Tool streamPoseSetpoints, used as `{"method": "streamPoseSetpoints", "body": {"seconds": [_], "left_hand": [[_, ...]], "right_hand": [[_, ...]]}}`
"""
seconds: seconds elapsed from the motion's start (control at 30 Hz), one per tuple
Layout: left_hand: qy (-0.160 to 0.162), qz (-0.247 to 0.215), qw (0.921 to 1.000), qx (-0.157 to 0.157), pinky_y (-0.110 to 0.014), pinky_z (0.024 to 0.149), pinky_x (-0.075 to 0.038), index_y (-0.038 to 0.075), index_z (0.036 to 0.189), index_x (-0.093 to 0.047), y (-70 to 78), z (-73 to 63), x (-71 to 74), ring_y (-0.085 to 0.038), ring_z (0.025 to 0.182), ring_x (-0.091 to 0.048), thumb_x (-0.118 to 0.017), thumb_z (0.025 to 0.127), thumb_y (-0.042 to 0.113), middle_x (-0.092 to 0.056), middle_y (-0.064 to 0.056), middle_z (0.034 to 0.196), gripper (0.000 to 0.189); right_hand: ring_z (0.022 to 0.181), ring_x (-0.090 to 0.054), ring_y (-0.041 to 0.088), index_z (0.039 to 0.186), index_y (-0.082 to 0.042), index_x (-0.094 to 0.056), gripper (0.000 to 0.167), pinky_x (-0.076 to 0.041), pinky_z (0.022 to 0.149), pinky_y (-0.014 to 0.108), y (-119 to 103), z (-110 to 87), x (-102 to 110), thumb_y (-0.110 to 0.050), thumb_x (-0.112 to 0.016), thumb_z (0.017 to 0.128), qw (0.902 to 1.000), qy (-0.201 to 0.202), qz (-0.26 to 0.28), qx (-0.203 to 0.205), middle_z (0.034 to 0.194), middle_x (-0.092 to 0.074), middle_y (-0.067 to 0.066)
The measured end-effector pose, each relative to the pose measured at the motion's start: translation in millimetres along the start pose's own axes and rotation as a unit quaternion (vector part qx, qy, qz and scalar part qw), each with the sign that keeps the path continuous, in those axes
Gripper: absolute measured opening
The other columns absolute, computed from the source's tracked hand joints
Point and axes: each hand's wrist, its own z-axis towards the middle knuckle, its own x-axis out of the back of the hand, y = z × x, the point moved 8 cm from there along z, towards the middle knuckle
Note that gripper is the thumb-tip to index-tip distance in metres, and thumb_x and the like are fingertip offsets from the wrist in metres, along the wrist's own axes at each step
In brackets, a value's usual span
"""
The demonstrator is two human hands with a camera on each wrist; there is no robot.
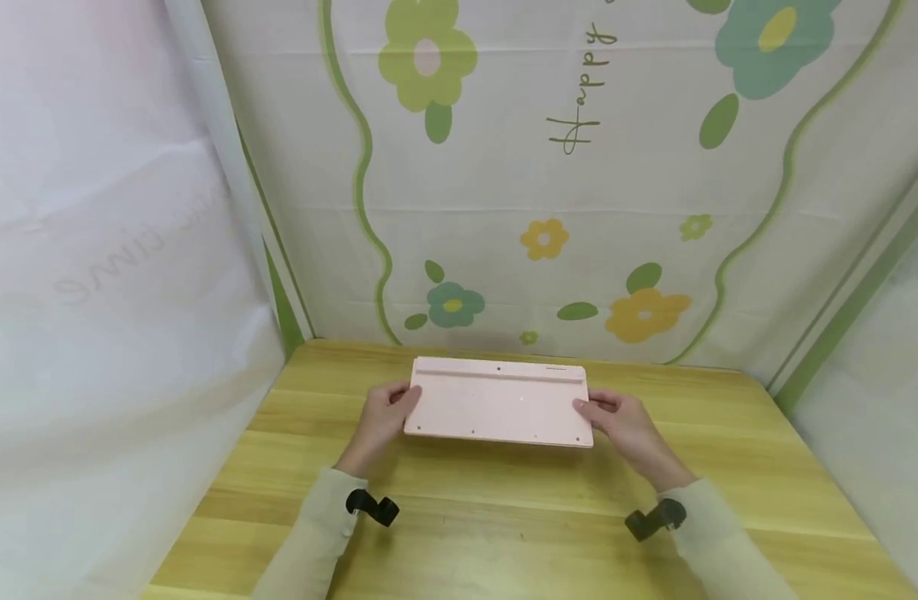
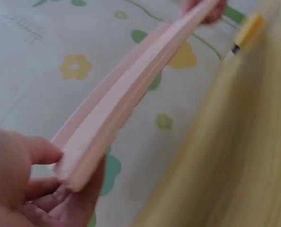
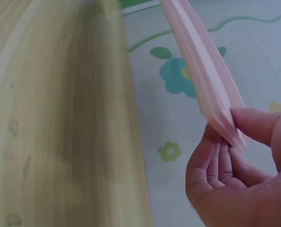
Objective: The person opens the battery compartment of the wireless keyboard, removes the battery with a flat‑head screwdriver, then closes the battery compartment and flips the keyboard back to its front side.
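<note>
A flat pink keyboard (image 1: 498, 404) is held up over the table, its plain underside towards the head camera. Small screw dots and a long raised ridge mark that underside; the key side is hidden. At its left end my left hand (image 1: 384, 421) grips the edge, thumb on the near face and fingers curled behind. My right hand (image 1: 629, 427) pinches the opposite end in the same way. The left wrist view shows the keyboard (image 2: 126, 97) edge-on between the hands. In the right wrist view, thumb and fingers close round a corner of the keyboard (image 3: 211, 80).
The wooden table (image 1: 496, 517) runs under both forearms. Behind it hangs a white flower-print cloth (image 1: 474, 175), with white cloth (image 1: 121, 333) also along the left side. A blurred yellow-and-black item (image 2: 248, 33) shows by the table in the left wrist view.
</note>
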Motion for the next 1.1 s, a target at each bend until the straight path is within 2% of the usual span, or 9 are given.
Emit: {"method": "streamPoseSetpoints", "body": {"seconds": [0.07,0.13,0.23,0.33,0.53,0.67,0.77,0.9,1.1], "left_hand": [[-0.017,0.056,0.9983,-0.001,-0.021,0.062,-0.050,-0.003,0.110,-0.079,-6.4,-0.4,-0.6,-0.013,0.073,-0.060,-0.065,0.106,0.023,-0.072,-0.011,0.086,0.029],[-0.028,0.088,0.9956,0.012,-0.022,0.062,-0.053,-0.001,0.105,-0.081,-14.0,-1.2,-1.8,-0.012,0.072,-0.063,-0.069,0.104,0.023,-0.075,-0.009,0.085,0.027],[-0.046,0.102,0.9931,0.036,-0.026,0.066,-0.061,0.002,0.103,-0.083,-24.6,-2.2,-5.3,-0.012,0.072,-0.071,-0.074,0.100,0.025,-0.079,-0.008,0.087,0.026],[-0.054,0.103,0.9922,0.046,-0.031,0.068,-0.065,0.002,0.098,-0.084,-32.2,-2.0,-9.4,-0.013,0.071,-0.072,-0.077,0.098,0.025,-0.077,-0.009,0.084,0.024],[-0.035,0.126,0.9910,0.027,-0.031,0.062,-0.065,0.004,0.084,-0.081,-40.6,-2.5,-13.5,-0.014,0.065,-0.068,-0.080,0.095,0.017,-0.073,-0.006,0.076,0.016],[-0.020,0.147,0.9888,0.019,-0.031,0.060,-0.064,0.004,0.084,-0.081,-44.6,-5.0,-15.4,-0.014,0.062,-0.069,-0.081,0.093,0.014,-0.074,-0.006,0.074,0.014],[-0.013,0.172,0.9851,0.007,-0.027,0.057,-0.060,0.004,0.085,-0.081,-44.3,-5.6,-16.2,-0.012,0.061,-0.067,-0.081,0.092,0.012,-0.074,-0.005,0.074,0.010],[-0.014,0.216,0.9762,-0.018,-0.022,0.054,-0.047,0.006,0.080,-0.079,-39.1,-5.0,-19.1,-0.009,0.058,-0.057,-0.081,0.091,0.009,-0.070,-0.001,0.068,0.011],[-0.035,0.261,0.9640,-0.038,-0.022,0.052,-0.032,0.010,0.060,-0.059,-32.6,-3.6,-24.3,-0.010,0.054,-0.040,-0.076,0.094,0.008,-0.049,0.006,0.055,0.038]], "right_hand": [[0.099,-0.069,0.008,0.141,0.008,-0.058,0.057,-0.062,0.087,0.022,1.0,-0.1,2.8,-0.031,-0.073,0.102,0.9992,0.014,-0.038,-0.004,0.120,-0.072,0.014],[0.094,-0.067,0.011,0.133,0.008,-0.064,0.050,-0.062,0.080,0.022,3.1,0.9,4.4,-0.029,-0.074,0.101,0.9973,0.027,-0.069,-0.004,0.112,-0.072,0.014],[0.091,-0.065,0.014,0.124,0.007,-0.069,0.044,-0.059,0.072,0.021,10.3,2.3,6.3,-0.028,-0.077,0.099,0.9929,0.047,-0.109,-0.004,0.106,-0.073,0.014],[0.093,-0.066,0.017,0.119,0.007,-0.072,0.041,-0.056,0.070,0.021,19.7,2.4,7.2,-0.028,-0.078,0.098,0.9869,0.060,-0.149,-0.003,0.107,-0.075,0.017],[0.090,-0.070,0.021,0.110,0.005,-0.075,0.034,-0.055,0.071,0.026,35.1,0.9,0.9,-0.025,-0.079,0.095,0.9736,0.066,-0.218,0.007,0.101,-0.077,0.017],[0.091,-0.069,0.022,0.107,0.003,-0.075,0.028,-0.056,0.075,0.030,41.4,-0.3,-4.0,-0.022,-0.078,0.095,0.9688,0.067,-0.239,0.004,0.101,-0.076,0.014],[0.091,-0.066,0.021,0.106,0.002,-0.076,0.026,-0.053,0.074,0.029,44.2,2.2,-6.0,-0.022,-0.077,0.096,0.9681,0.066,-0.242,0.001,0.100,-0.075,0.012],[0.079,-0.058,0.018,0.096,-0.001,-0.077,0.020,-0.045,0.064,0.025,45.7,7.2,-7.2,-0.020,-0.076,0.096,0.9700,0.065,-0.234,-0.004,0.086,-0.070,0.006],[0.060,-0.046,0.012,0.074,-0.006,-0.070,0.027,-0.034,0.050,0.022,44.1,11.3,-12.0,-0.019,-0.074,0.098,0.9718,0.048,-0.231,-0.013,0.063,-0.053,-0.002]]}}
